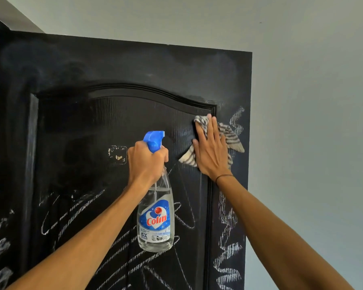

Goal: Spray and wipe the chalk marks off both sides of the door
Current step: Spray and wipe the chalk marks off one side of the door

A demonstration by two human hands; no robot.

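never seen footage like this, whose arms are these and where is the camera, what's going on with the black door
There is no machine here: these are a person's two bare arms. The single picture comes from a wide-angle camera worn on the person's head, so you look forward along the arms as they would.

In front stands a black door with a raised arched panel, against a pale wall. White chalk marks cover its lower part and run down its right edge; the upper part looks mostly wiped, with faint smears. A small patch of sticker residue sits left of the hands.

The left hand grips the neck of a clear spray bottle with a blue trigger head and a Colin label. The right hand lies flat, fingers straight, pressing a striped cloth against the door near the panel's upper right corner.
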